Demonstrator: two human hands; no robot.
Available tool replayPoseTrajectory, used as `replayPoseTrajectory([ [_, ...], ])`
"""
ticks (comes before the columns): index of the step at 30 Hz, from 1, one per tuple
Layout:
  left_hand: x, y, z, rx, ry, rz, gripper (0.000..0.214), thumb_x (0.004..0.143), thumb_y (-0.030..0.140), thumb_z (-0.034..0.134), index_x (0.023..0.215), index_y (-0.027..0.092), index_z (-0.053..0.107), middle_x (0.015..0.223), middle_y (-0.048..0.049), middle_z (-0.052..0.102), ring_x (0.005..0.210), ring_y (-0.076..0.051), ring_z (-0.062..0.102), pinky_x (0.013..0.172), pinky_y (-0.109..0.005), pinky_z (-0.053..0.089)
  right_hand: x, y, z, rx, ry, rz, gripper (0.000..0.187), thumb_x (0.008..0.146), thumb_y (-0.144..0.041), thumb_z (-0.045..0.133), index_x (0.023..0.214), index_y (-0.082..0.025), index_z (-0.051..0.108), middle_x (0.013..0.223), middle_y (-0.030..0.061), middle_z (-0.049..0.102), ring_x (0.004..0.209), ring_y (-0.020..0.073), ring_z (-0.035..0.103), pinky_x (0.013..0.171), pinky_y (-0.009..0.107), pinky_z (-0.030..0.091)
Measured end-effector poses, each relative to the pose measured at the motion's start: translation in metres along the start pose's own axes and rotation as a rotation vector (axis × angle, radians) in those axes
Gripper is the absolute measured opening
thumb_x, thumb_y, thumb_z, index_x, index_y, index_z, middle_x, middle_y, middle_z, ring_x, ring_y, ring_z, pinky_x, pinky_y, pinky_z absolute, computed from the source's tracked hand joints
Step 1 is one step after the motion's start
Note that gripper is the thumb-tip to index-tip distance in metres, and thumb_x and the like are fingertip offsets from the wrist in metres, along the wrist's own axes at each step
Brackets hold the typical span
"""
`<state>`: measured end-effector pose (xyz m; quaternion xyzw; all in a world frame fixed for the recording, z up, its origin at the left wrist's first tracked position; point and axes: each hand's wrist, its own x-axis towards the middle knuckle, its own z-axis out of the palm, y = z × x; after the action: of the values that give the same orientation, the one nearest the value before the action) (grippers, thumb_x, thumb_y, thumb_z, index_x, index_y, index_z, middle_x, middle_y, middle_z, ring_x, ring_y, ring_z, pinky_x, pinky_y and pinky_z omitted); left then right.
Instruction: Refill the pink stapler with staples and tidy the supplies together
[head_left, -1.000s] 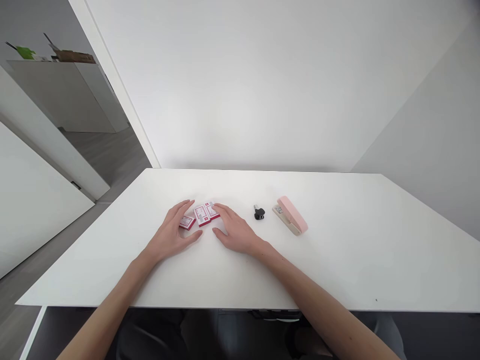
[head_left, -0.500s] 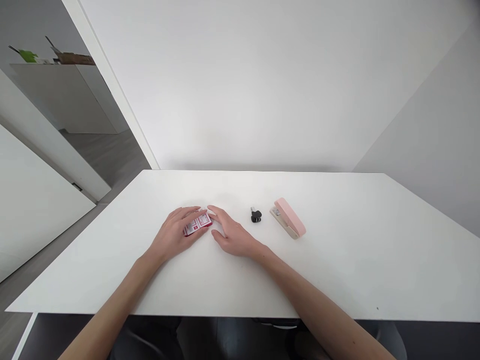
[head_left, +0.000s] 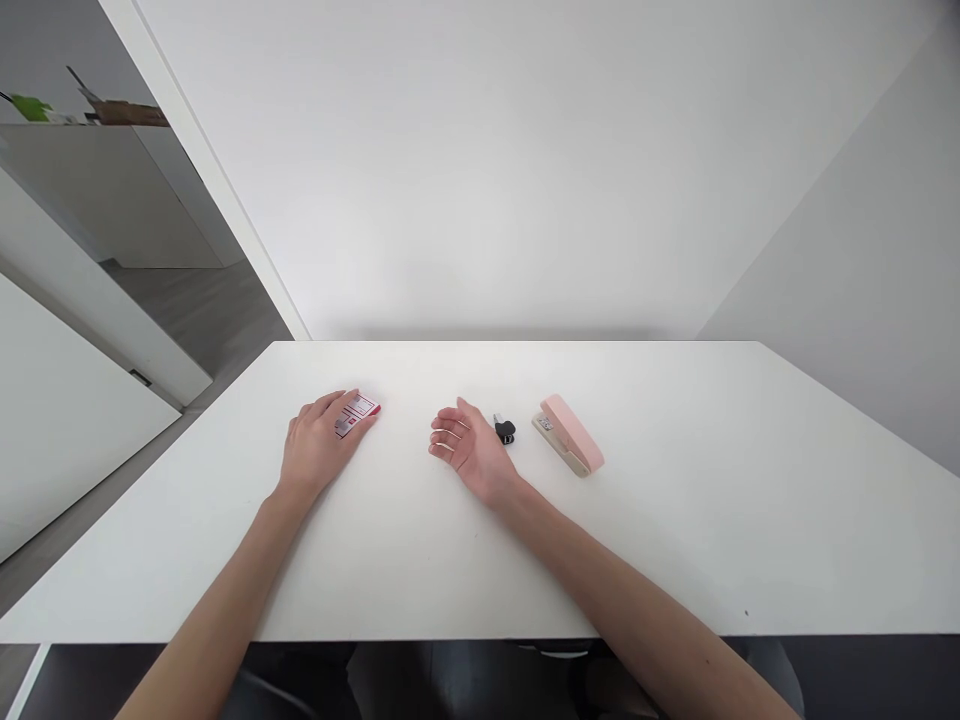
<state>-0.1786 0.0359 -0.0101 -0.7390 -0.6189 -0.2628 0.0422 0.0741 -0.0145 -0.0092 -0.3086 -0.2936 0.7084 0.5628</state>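
Observation:
My left hand (head_left: 319,445) is closed around a small red-and-white printed box (head_left: 360,410) at the left of the white table; the fingers cover part of it. My right hand (head_left: 476,450) is held palm toward the left, its fingers loosely curled and apart, with nothing in it. Just to its right lies a small black object with a pale metal tab (head_left: 505,430), probably a staple remover, close behind the thumb side. Farther right a pink and cream stapler (head_left: 571,435) rests on its own, set at a slant.
The white table (head_left: 660,530) meets a white wall (head_left: 480,180) at its far edge. On the left stand a door frame (head_left: 195,140) and a white door (head_left: 67,420). Beyond them is a cabinet (head_left: 82,180) with items on top.
My left hand has moved left and slightly away from me, taking the box with it. My right hand has drawn off to the right and turned palm to the left. The view has shifted slightly.

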Motion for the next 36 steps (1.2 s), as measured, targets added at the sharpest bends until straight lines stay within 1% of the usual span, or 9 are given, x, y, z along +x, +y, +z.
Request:
replayPoseTrajectory([
  [3, -0.002, 0.004, -0.002, 0.001, 0.007, -0.047, 0.06, 0.096, 0.066, 0.052, 0.142, 0.027, 0.059, 0.148, -0.0121, 0.062, 0.13, -0.04, 0.059, 0.108, -0.058, 0.046, 0.002, -0.002, -0.005, 0.211, 0.068, 0.046, 0.046, 0.096, -0.065, 0.058, 0.086, -0.021, 0.067, 0.087, 0.008, 0.07, 0.072, 0.0197, 0.066, 0.075, 0.038, 0.062],
  [6, -0.003, 0.006, -0.002, -0.014, 0.003, -0.121, 0.07, 0.094, 0.067, 0.056, 0.149, 0.023, 0.049, 0.149, -0.017, 0.059, 0.132, -0.041, 0.057, 0.11, -0.058, 0.043, 0.003, -0.005, -0.009, 0.423, 0.099, 0.098, 0.045, 0.102, -0.059, 0.049, 0.087, -0.02, 0.066, 0.08, 0.006, 0.065, 0.064, 0.0158, 0.06, 0.061, 0.029, 0.058],
  [10, -0.005, 0.009, -0.002, -0.027, 0.044, -0.162, 0.078, 0.09, 0.063, 0.064, 0.151, 0.018, 0.043, 0.148, -0.0194, 0.057, 0.134, -0.039, 0.055, 0.114, -0.055, 0.041, 0.001, -0.009, -0.01, 0.681, 0.112, 0.155, 0.043, 0.106, -0.052, 0.041, 0.095, -0.018, 0.065, 0.078, 0.005, 0.063, 0.06, 0.0131, 0.055, 0.052, 0.024, 0.053],
  [18, -0.01, 0.017, -0.004, -0.045, 0.223, 0.018, 0.056, 0.095, 0.05, 0.062, 0.14, 0.019, 0.05, 0.143, -0.0164, 0.059, 0.132, -0.037, 0.054, 0.111, -0.054, 0.044, 0.001, -0.011, -0.009, 0.804, 0.125, 0.184, 0.043, 0.108, -0.051, 0.034, 0.099, -0.019, 0.062, 0.078, 0.006, 0.062, 0.058, 0.0144, 0.053, 0.047, 0.025, 0.05],
  [24, -0.009, 0.025, -0.001, -0.018, 0.242, 0.217, 0.041, 0.098, 0.038, 0.06, 0.135, 0.021, 0.054, 0.136, -0.0152, 0.061, 0.126, -0.035, 0.057, 0.108, -0.051, 0.045, 0.002, -0.013, -0.007, 0.75, 0.128, 0.182, 0.048, 0.11, -0.048, 0.024, 0.094, -0.021, 0.06, 0.078, 0.0057, 0.061, 0.058, 0.0153, 0.051, 0.046, 0.026, 0.047],
  [27, -0.01, 0.041, 0.002, -0.047, 0.199, 0.343, 0.033, 0.1, 0.032, 0.057, 0.131, 0.022, 0.056, 0.134, -0.0137, 0.063, 0.122, -0.033, 0.059, 0.105, -0.049, 0.046, 0.003, -0.014, -0.007, 0.767, 0.132, 0.174, 0.05, 0.11, -0.049, 0.022, 0.092, -0.021, 0.059, 0.077, 0.0057, 0.06, 0.058, 0.0154, 0.05, 0.046, 0.026, 0.046],
  [31, -0.007, 0.074, 0.014, -0.138, 0.128, 0.439, 0.027, 0.1, 0.028, 0.056, 0.126, 0.023, 0.058, 0.129, -0.0115, 0.066, 0.119, -0.029, 0.061, 0.104, -0.047, 0.047, 0.004, -0.014, -0.009, 0.82, 0.127, 0.177, 0.049, 0.11, -0.051, 0.024, 0.093, -0.02, 0.059, 0.078, 0.0057, 0.06, 0.058, 0.0144, 0.049, 0.048, 0.025, 0.047],
  [34, 0.002, 0.097, 0.028, -0.229, 0.106, 0.43, 0.022, 0.101, 0.027, 0.054, 0.122, 0.024, 0.059, 0.125, -0.0091, 0.068, 0.117, -0.027, 0.062, 0.102, -0.044, 0.048, 0.005, -0.013, -0.011, 0.837, 0.113, 0.178, 0.046, 0.109, -0.046, 0.024, 0.094, -0.02, 0.058, 0.079, 0.0057, 0.06, 0.059, 0.0145, 0.05, 0.048, 0.025, 0.047],
  [36, 0.009, 0.108, 0.038, -0.303, 0.096, 0.365, 0.019, 0.101, 0.027, 0.053, 0.118, 0.024, 0.061, 0.122, -0.0077, 0.069, 0.115, -0.026, 0.062, 0.102, -0.044, 0.049, 0.007, -0.013, -0.012, 0.832, 0.113, 0.179, 0.043, 0.109, -0.042, 0.024, 0.094, -0.02, 0.058, 0.078, 0.0055, 0.06, 0.06, 0.0148, 0.051, 0.048, 0.025, 0.047],
])
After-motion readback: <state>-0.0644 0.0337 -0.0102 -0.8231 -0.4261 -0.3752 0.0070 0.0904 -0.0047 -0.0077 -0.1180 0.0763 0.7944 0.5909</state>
